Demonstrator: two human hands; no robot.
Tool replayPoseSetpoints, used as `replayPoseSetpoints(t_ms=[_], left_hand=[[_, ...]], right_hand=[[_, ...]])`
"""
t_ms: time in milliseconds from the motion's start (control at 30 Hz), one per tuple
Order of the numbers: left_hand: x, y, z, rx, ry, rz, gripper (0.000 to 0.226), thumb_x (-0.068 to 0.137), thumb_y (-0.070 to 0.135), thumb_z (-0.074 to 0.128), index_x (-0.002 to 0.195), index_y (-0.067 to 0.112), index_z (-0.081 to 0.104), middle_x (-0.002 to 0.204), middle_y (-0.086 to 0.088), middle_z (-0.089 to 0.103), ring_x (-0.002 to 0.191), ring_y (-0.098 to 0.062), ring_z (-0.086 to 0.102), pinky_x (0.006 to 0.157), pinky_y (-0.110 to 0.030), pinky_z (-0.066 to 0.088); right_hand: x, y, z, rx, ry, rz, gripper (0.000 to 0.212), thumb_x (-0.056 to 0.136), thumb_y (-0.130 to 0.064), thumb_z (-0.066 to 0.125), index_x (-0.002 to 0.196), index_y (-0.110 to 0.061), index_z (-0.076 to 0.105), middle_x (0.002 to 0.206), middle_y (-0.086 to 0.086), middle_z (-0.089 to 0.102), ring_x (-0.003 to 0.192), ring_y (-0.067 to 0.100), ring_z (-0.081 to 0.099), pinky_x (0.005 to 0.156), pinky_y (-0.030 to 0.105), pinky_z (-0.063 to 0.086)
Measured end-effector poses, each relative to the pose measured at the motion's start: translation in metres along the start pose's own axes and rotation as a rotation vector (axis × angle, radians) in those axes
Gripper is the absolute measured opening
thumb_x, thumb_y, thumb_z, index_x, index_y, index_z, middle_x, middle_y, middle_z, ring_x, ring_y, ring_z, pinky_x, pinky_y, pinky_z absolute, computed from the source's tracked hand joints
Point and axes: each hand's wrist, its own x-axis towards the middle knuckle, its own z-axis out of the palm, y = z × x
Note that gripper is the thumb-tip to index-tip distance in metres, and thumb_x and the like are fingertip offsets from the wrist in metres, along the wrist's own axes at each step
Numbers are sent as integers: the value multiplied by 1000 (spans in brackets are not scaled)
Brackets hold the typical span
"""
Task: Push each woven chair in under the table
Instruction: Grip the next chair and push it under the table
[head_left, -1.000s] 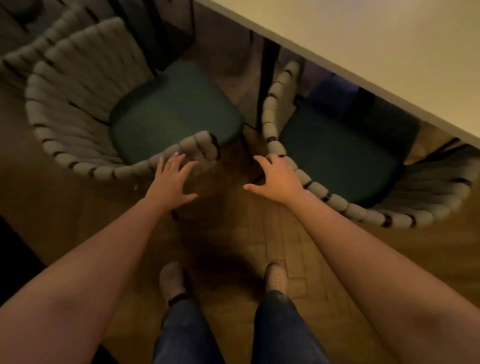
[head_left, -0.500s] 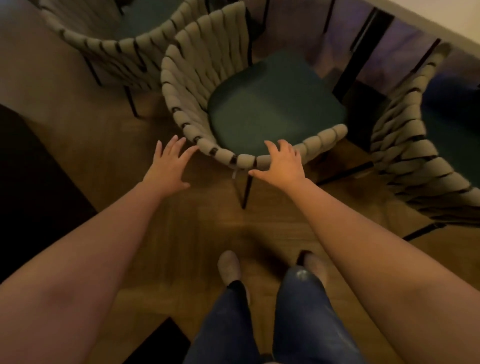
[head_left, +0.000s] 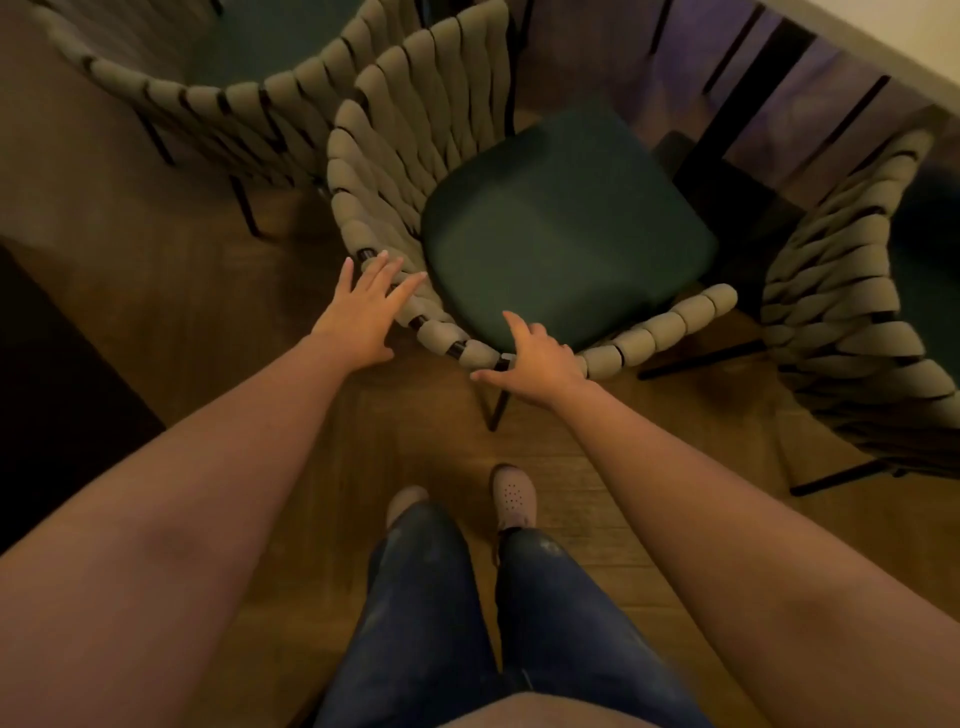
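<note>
Head view: left hand (head_left: 363, 306) flat, fingers spread, on the chair (head_left: 415, 130) at its woven rim; right hand (head_left: 535, 358) laid loosely over the same rim, clasping nothing. Seat just beyond both palms, angled toward the table (head_left: 924, 36).

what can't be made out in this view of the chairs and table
Head view only:
- Table: only a corner shows; the frame edges cut off the rest.
- Left chair: seat mostly cut off by the top edge.
- Right chair: seat dark and cut off by the right edge.
- Middle chair: far legs hidden under its cushion.
- Right hand: grip or plain touch on the rim, too blurred to tell.
</note>
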Motion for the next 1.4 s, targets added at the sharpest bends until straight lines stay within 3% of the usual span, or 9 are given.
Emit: replayPoseSetpoints(t_ms=[167,367,533,633,800,900,1033,1200,1400], left_hand=[[34,-36,-3,49,-84,53,115,77,24,78,154,26,-9,162,-4,2,149,-22,-7,118,-57,0],[89,-76,-4,238,-168,238,106,80,30,74,154,27,-3,161,-2,16,149,-25,-2,117,-59,-5],[124,-89,-17,403,-240,446,92,85,28,69,154,27,8,159,-2,21,149,-26,2,118,-57,-1],[138,-95,-19,434,-285,551,74,90,25,63,151,29,23,155,-2,32,147,-26,14,119,-55,3],[140,-98,-19,395,-276,649,40,93,24,56,133,31,51,126,2,60,115,-17,55,106,-39,39],[145,-97,-16,401,-236,653,36,93,23,56,128,30,56,119,2,64,106,-16,60,97,-35,47],[162,-85,-20,409,-211,651,31,94,23,54,124,27,58,114,0,65,101,-17,61,93,-34,49],[179,-60,-26,356,-204,623,30,95,21,53,125,27,57,107,-2,66,96,-18,62,91,-36,51],[211,-31,-31,307,-197,572,30,94,21,54,122,26,60,103,-2,66,94,-19,63,86,-36,52]], right_hand=[[17,-20,3,-16,-130,51,100,78,-76,55,154,-28,10,147,9,41,128,30,48,102,50,44],[30,-41,14,-112,-134,173,92,79,-87,27,149,-28,29,140,9,47,126,33,47,104,54,34],[43,-72,21,-66,-93,241,81,79,-81,43,142,-30,40,122,7,55,111,30,55,94,47,43],[51,-96,28,-40,33,296,54,86,-56,59,132,-28,50,98,0,57,97,25,60,81,39,46],[66,-124,41,-12,187,480,34,91,-24,58,125,-30,59,101,1,62,100,26,60,97,44,32],[68,-119,37,-7,165,462,37,92,-22,54,127,-32,57,106,0,62,105,27,59,113,56,17],[75,-105,22,-64,164,502,36,93,-22,53,127,-36,56,105,0,61,110,26,57,111,70,-2],[86,-75,-1,-81,171,577,35,93,-20,57,125,-35,58,112,2,60,117,27,52,111,70,3],[100,-34,-39,-176,184,563,29,92,-18,60,117,-34,61,104,1,61,108,25,57,108,54,23]])
